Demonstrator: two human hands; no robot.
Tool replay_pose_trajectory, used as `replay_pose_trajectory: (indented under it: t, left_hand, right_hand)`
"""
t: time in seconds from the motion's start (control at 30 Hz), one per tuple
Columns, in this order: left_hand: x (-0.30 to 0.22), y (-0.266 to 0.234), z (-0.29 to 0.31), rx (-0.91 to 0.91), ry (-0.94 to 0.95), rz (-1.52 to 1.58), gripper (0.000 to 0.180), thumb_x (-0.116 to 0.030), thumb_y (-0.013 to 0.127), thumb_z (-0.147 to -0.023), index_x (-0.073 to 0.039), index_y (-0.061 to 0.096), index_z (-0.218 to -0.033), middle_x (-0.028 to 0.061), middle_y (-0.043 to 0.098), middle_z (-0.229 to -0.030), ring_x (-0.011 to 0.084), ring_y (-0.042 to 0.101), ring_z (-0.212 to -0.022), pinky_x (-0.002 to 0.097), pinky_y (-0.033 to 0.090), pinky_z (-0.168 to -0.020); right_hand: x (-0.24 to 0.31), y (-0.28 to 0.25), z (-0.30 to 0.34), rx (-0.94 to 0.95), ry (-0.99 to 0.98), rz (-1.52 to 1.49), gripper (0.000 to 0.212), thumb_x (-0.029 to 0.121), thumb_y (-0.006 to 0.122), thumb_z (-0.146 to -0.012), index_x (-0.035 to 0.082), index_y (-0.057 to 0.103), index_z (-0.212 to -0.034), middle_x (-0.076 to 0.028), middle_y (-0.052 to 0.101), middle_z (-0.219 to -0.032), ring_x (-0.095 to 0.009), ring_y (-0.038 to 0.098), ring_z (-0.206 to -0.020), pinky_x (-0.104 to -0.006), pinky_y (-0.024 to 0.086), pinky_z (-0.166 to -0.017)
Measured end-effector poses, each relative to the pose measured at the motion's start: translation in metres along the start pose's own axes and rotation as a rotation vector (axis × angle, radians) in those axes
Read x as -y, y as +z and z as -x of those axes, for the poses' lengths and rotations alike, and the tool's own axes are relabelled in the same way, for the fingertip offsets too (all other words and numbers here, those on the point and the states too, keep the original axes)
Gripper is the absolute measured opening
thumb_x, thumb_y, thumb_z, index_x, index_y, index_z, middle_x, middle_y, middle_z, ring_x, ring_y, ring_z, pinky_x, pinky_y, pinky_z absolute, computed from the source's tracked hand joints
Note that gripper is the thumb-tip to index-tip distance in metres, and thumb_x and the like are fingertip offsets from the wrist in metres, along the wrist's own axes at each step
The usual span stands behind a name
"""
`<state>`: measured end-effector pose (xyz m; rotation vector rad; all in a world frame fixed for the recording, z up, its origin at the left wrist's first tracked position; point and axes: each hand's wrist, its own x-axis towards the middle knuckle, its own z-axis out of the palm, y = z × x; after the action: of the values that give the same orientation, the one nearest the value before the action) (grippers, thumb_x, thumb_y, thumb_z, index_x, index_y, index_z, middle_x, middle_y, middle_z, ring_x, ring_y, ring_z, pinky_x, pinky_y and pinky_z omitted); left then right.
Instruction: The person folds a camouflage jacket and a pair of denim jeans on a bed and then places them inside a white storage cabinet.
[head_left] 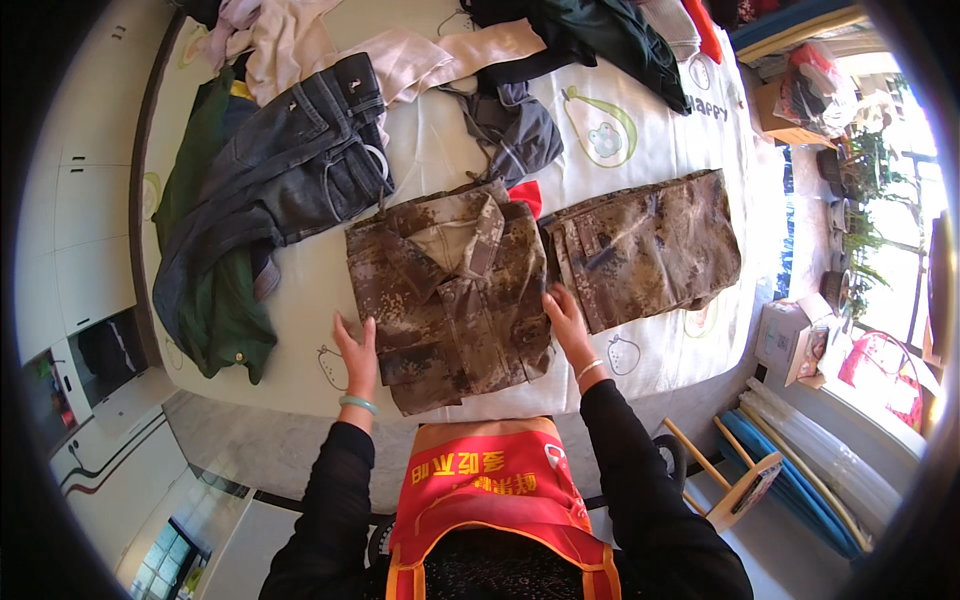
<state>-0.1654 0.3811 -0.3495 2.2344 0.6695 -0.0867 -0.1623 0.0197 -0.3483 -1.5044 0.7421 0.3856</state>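
Observation:
A folded camouflage jacket lies on the bed in front of me, collar at the far end and pocket flaps on top. My left hand is beside its left edge, thumb and fingers apart, holding nothing. Along the jacket's right edge rests my right hand, its fingers stretched out against the cloth. To the right lies a second folded camouflage garment, close to the jacket. A bit of red cloth shows behind the jacket's far right corner. Beyond it is a crumpled dark grey garment.
Dark jeans lie over a green garment on the left. Pale pink clothing and a dark green garment are heaped at the far side. A printed white sheet covers the bed. A wooden stool stands at lower right.

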Motion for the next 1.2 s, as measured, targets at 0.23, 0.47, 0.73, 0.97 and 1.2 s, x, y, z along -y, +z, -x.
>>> replay_pose_trajectory:
  t: [0.23,0.47,0.73,0.97,1.2]
  left_hand:
    - [0.008,0.006,0.03,0.443,-0.517,0.573,0.074,-0.049,0.063,-0.08,0.0,0.037,-0.128,0.011,0.046,-0.126,0.0227,0.042,-0.117,0.0339,0.032,-0.099]
    - [-0.029,-0.026,0.023,0.541,-0.453,0.515,0.075,-0.03,0.073,-0.076,-0.003,0.033,-0.133,0.0079,0.046,-0.128,0.0213,0.045,-0.117,0.0329,0.034,-0.1]
    - [-0.041,-0.066,0.1,0.484,-0.298,0.627,0.055,-0.015,0.07,-0.078,0.0,0.043,-0.124,0.0066,0.053,-0.119,0.0183,0.05,-0.108,0.0308,0.038,-0.094]
    - [-0.09,-0.083,0.183,0.369,-0.37,0.556,0.048,-0.014,0.069,-0.08,-0.002,0.047,-0.12,0.0066,0.056,-0.113,0.018,0.054,-0.101,0.031,0.043,-0.088]
    - [-0.106,-0.086,0.214,0.325,-0.274,0.708,0.045,-0.017,0.068,-0.081,-0.003,0.048,-0.118,0.006,0.058,-0.11,0.0177,0.056,-0.099,0.0307,0.046,-0.085]
  right_hand:
    - [-0.009,-0.001,0.012,0.202,0.14,0.04,0.073,0.051,0.052,-0.086,-0.009,0.04,-0.128,-0.017,0.047,-0.128,-0.023,0.043,-0.12,-0.0303,0.03,-0.101]
    - [0.024,0.017,0.026,0.21,0.138,0.124,0.069,0.035,0.067,-0.079,-0.012,0.042,-0.123,-0.017,0.053,-0.119,-0.021,0.051,-0.108,-0.0289,0.038,-0.092]
    - [0.001,0.0,0.104,0.253,0.08,-0.102,0.04,0.014,0.067,-0.079,-0.004,0.054,-0.112,-0.006,0.062,-0.098,-0.012,0.056,-0.086,-0.0273,0.046,-0.077]
    - [-0.008,-0.045,0.154,0.293,0.019,-0.013,0.047,0.019,0.068,-0.079,-0.004,0.051,-0.117,-0.008,0.063,-0.1,-0.013,0.056,-0.09,-0.028,0.045,-0.08]
    - [0.068,-0.077,0.175,0.346,-0.169,0.121,0.047,0.02,0.067,-0.079,-0.001,0.051,-0.118,-0.01,0.063,-0.1,-0.013,0.056,-0.091,-0.0282,0.045,-0.081]
